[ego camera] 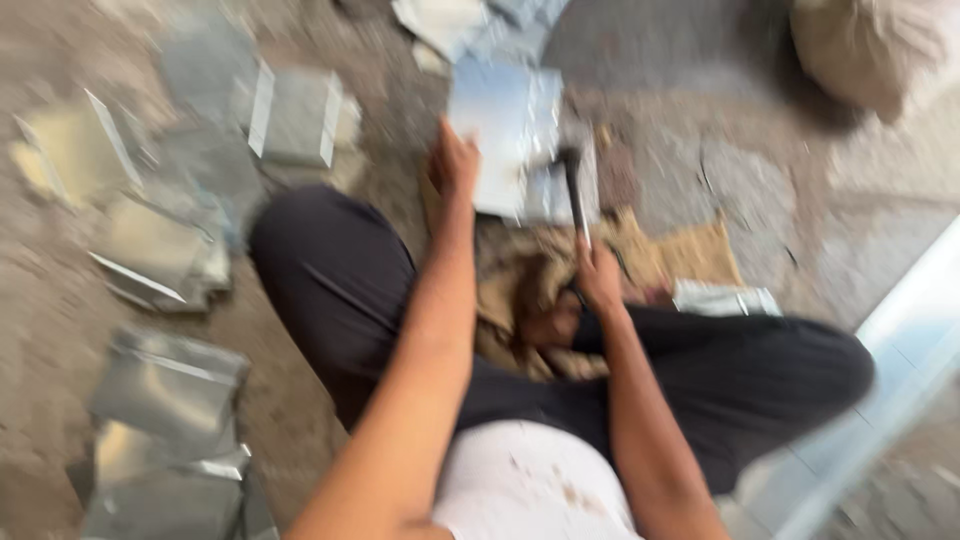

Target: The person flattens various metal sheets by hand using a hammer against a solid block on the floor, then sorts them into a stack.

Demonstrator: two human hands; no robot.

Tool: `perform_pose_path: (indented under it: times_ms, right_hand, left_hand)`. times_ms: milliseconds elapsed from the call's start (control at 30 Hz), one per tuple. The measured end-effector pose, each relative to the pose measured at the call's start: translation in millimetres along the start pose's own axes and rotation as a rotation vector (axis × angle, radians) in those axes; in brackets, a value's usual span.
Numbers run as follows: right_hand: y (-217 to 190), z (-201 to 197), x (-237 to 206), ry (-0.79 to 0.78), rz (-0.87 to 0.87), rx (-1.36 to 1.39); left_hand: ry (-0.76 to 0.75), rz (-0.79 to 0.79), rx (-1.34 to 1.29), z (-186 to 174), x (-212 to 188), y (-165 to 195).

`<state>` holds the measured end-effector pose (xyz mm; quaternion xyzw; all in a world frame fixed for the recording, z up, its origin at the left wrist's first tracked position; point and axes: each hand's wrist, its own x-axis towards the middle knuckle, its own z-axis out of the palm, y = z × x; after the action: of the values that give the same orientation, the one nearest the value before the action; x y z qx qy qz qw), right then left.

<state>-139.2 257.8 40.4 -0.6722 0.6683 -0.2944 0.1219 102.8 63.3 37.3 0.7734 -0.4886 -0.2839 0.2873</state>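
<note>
The picture is blurred by motion. My left hand [455, 160] grips the left edge of a shiny square metal sheet [505, 135] held over the ground in front of my crossed legs. My right hand [598, 275] is closed round the handle of a hammer [573, 185], whose dark head sits against the sheet's right side. Under the sheet lies a brown sackcloth [665, 255] spread on the floor.
Several bent metal sheet pieces lie on the gritty floor at left [165, 385] and behind [295, 115]. A smaller metal piece [725, 298] rests by my right knee. A pale sack [865, 45] stands at the back right. A long light metal strip [900, 340] runs along the right.
</note>
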Motion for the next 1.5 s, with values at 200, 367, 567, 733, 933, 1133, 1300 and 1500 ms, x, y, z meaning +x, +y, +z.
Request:
perform_pose_path:
  times_ms: [200, 367, 567, 733, 933, 1133, 1300, 1500]
  right_hand:
    - [-7.8, -8.5, -9.7, -0.026, 0.497, 0.51]
    - [-15.5, -10.3, -19.7, -0.05, 0.317, 0.344]
    - [-6.7, -6.1, -34.1, -0.065, 0.748, 0.524]
    - [5.9, -0.6, -50.2, -0.054, 0.419, 0.46]
    - [-3.7, 1.7, -37.4, -0.186, 0.613, 0.293]
    - [-38.8, -45.8, -23.8, 0.01, 0.493, 0.652]
    - [-22.3, -46.6, -16.3, 0.209, 0.009, 0.888]
    - [-14.5, 1.3, -24.5, -0.032, 0.206, 0.335]
  left_hand:
    - [-0.049, -0.003, -0.033, 13.0, -2.0, -9.8]
    - [-0.072, -0.097, 0.003, 9.8, -0.1, -2.6]
    - [0.003, -0.038, 0.078, 2.0, -2.4, 3.5]
    - [-0.138, -0.202, -0.059, 2.4, -2.0, 8.4]
    - [-0.087, -0.046, 0.038, 8.2, -11.5, 9.5]
    - [-0.101, -0.033, 0.01, 22.5, -28.0, 3.8]
    - [-0.153, -0.117, -0.085, 30.5, -29.0, -1.7]
    - [-0.103, -0.061, -0.092, 27.9, -33.7, 0.0]
